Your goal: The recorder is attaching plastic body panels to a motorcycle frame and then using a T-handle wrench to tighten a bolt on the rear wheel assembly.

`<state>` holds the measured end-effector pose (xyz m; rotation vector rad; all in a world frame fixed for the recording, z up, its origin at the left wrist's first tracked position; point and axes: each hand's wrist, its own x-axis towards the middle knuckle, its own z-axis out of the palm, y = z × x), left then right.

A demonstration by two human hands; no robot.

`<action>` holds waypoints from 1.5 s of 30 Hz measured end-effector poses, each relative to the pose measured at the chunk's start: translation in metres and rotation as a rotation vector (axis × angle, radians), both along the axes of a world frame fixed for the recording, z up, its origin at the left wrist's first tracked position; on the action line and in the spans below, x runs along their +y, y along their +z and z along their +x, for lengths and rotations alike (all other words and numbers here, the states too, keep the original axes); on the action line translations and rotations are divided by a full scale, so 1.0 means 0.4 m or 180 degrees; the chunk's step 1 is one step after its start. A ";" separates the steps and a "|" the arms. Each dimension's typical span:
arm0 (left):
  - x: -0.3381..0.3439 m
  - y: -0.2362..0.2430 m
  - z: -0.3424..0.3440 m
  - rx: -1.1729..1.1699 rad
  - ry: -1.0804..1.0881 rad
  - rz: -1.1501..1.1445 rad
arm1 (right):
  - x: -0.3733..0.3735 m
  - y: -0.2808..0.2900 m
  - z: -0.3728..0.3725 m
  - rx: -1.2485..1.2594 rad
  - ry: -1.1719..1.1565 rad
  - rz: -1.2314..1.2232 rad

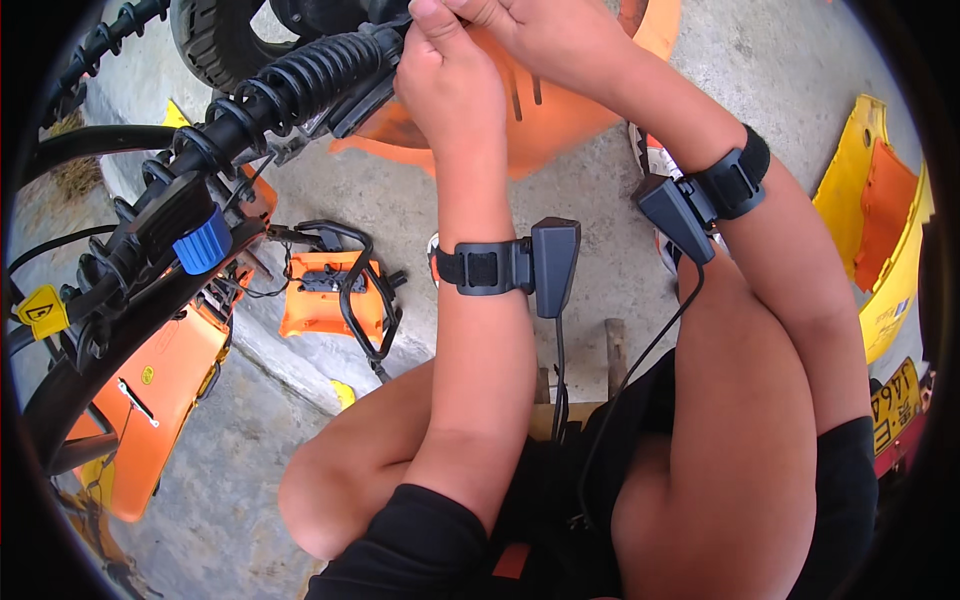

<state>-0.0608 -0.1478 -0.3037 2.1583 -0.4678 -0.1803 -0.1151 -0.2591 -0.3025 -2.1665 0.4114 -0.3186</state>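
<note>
Squatting on the concrete floor [420,200], the person reaches both arms up to a black ribbed boot [310,75] near the orange panel [560,110]. Left hand [445,85] and right hand [545,30] have fingers closed at its end. Steady, even pressure there seems wise.

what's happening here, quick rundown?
A person sits low over a concrete floor, both bare hands up at the top of the view. The left hand and right hand are together at the end of a black ribbed rubber boot, right in front of an orange plastic body panel. What the fingers pinch is not clear. An orange part wrapped in black cable lies on the floor; yellow and orange panels sit off to the right.
</note>
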 end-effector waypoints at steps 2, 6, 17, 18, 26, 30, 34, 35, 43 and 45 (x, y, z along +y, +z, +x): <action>-0.003 0.002 -0.002 0.0033 -0.0007 -0.0068 | -0.002 0.008 -0.002 0.0113 -0.0018 0.0002; -0.003 0.013 -0.001 0.0139 0.0008 -0.0003 | -0.001 0.022 -0.003 0.0289 -0.0021 0.0020; 0.016 -0.016 0.014 -0.0022 -0.0168 -0.0287 | -0.013 -0.002 -0.005 -0.0012 0.0033 0.0792; 0.019 -0.020 0.011 -0.0039 -0.0165 -0.0401 | -0.012 -0.008 -0.004 -0.0089 0.0008 0.0986; 0.004 -0.045 -0.016 -0.0064 0.0088 -0.0730 | 0.007 -0.028 -0.009 -0.0359 -0.0224 0.0614; -0.006 -0.051 -0.013 -0.0050 0.0230 -0.0886 | 0.018 -0.030 0.005 -0.0275 -0.0546 0.0764; -0.012 -0.061 -0.013 -0.0117 0.0357 -0.0893 | 0.010 -0.042 0.021 -0.0414 -0.0515 0.0730; -0.015 -0.065 -0.014 -0.0148 0.0350 -0.0983 | 0.008 -0.047 0.021 -0.0453 -0.0504 0.0645; -0.016 -0.063 -0.016 -0.0156 0.0394 -0.0979 | 0.016 -0.058 0.021 -0.0336 -0.0517 0.0308; -0.014 -0.060 -0.016 -0.0156 0.0366 -0.1042 | 0.021 -0.058 0.019 -0.0327 -0.0604 0.0346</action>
